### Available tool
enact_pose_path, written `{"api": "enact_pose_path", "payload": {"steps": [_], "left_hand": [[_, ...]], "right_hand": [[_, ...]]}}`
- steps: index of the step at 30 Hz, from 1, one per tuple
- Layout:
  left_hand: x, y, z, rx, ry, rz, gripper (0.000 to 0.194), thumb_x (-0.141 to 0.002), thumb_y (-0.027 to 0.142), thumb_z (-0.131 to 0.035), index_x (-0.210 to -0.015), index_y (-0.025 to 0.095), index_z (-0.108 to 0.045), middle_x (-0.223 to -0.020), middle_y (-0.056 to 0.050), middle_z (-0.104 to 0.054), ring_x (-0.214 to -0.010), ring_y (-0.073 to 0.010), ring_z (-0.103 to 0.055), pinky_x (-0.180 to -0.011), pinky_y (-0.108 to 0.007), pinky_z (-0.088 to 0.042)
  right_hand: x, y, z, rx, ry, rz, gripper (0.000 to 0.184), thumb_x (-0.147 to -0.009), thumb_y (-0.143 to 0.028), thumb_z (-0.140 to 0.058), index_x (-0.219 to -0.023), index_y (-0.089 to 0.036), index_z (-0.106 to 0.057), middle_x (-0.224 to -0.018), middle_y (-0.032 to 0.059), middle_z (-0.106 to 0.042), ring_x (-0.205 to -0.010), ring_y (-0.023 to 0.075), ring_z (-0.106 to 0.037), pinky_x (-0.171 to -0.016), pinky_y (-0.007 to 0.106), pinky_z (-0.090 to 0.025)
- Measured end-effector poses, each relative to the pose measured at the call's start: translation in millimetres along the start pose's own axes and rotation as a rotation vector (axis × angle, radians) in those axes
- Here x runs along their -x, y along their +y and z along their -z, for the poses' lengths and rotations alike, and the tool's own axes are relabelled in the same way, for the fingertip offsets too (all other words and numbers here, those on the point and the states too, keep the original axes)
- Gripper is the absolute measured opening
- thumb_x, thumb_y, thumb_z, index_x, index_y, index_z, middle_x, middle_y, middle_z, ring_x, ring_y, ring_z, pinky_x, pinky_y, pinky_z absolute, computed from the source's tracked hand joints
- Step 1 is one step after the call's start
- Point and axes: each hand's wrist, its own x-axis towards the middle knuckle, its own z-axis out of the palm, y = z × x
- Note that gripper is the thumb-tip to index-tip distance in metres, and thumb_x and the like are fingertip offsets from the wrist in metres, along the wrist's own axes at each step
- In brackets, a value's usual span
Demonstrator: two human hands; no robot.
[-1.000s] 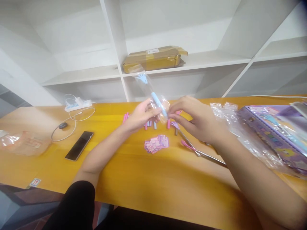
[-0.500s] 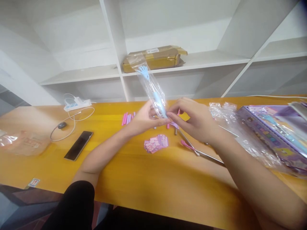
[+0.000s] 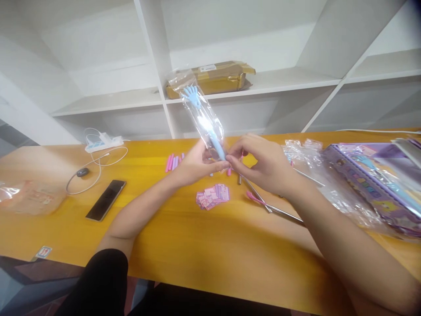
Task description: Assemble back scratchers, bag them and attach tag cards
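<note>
A light blue back scratcher (image 3: 215, 142) with a hand-shaped head lies tilted inside a clear plastic bag (image 3: 201, 112). My left hand (image 3: 197, 164) is closed round the lower part of the bag and handle, thumb towards the right. At the handle's bottom end, my right hand (image 3: 255, 160) pinches the bag's edge between thumb and fingers. Below the hands, a pile of small pink cards (image 3: 213, 196) lies on the table. Metal rods with a pink end (image 3: 255, 198) rest beneath the right forearm. Pink and purple sticks (image 3: 173, 162) lie behind the left wrist, partly hidden.
On the right stand a purple box (image 3: 362, 184) with packed items and a heap of clear bags (image 3: 304, 151). A phone (image 3: 105, 200), a power strip (image 3: 104, 143) with cables and a plastic packet (image 3: 33, 197) are on the left. A taped carton (image 3: 217, 79) sits on the shelf.
The bagged back scratcher has turned slightly, so its hand-shaped head shows more broadly and sits a little further left. Both hands keep their hold at the lower end.
</note>
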Motion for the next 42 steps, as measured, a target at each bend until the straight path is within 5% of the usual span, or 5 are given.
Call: {"api": "enact_pose_path", "payload": {"steps": [7, 15, 19, 32, 42], "left_hand": [[0, -1, 3.4, -0.025, -0.018, 0.014, 0.056, -0.087, 0.041, -0.095, -0.127, 0.021, -0.061, -0.125, -0.010, -0.070, -0.098, -0.0183, -0.073, -0.080, -0.030, -0.061], [0, 6, 2.4, 0.013, -0.063, -0.002, 0.054, -0.093, 0.042, -0.091, -0.133, 0.022, -0.061, -0.115, -0.008, -0.074, -0.090, -0.0172, -0.073, -0.072, -0.029, -0.059], [3, 5, 4.9, -0.023, -0.118, -0.001, 0.043, -0.098, 0.040, -0.086, -0.129, 0.021, -0.063, -0.105, -0.007, -0.076, -0.088, -0.0162, -0.073, -0.073, -0.028, -0.058], [5, 10, 4.9, -0.046, -0.111, -0.053, 0.055, -0.087, 0.045, -0.096, -0.127, 0.020, -0.067, -0.112, -0.009, -0.076, -0.091, -0.0184, -0.075, -0.080, -0.030, -0.060], [13, 10, 1.5, -0.153, -0.098, -0.223, 0.048, -0.092, 0.046, -0.091, -0.130, 0.024, -0.071, -0.101, -0.005, -0.074, -0.084, -0.0176, -0.073, -0.076, -0.030, -0.061]], "right_hand": [[1, 4, -1, -0.017, 0.026, -0.022, 0.011, -0.107, -0.027, -0.066, -0.097, -0.022, -0.062, -0.103, 0.0053, -0.063, -0.090, 0.0156, -0.061, -0.079, 0.033, -0.051], [3, 4, 1, -0.419, -0.155, -0.454, 0.044, -0.104, -0.062, -0.070, -0.112, -0.021, -0.057, -0.099, 0.0048, -0.072, -0.073, 0.0134, -0.064, -0.065, 0.031, -0.051], [3, 4, 2, -0.399, -0.236, -0.421, 0.052, -0.110, -0.066, -0.059, -0.090, -0.018, -0.063, -0.081, 0.0028, -0.068, -0.070, 0.0125, -0.061, -0.064, 0.029, -0.045], [1, 0, 4, -0.386, -0.265, -0.369, 0.050, -0.113, -0.060, -0.056, -0.088, -0.017, -0.064, -0.072, -0.0019, -0.062, -0.064, 0.0088, -0.054, -0.062, 0.025, -0.039], [0, -7, 2, -0.732, -0.247, -0.196, 0.050, -0.117, -0.051, -0.054, -0.079, -0.017, -0.057, -0.065, -0.0037, -0.057, -0.061, 0.0063, -0.054, -0.064, 0.021, -0.045]]}}
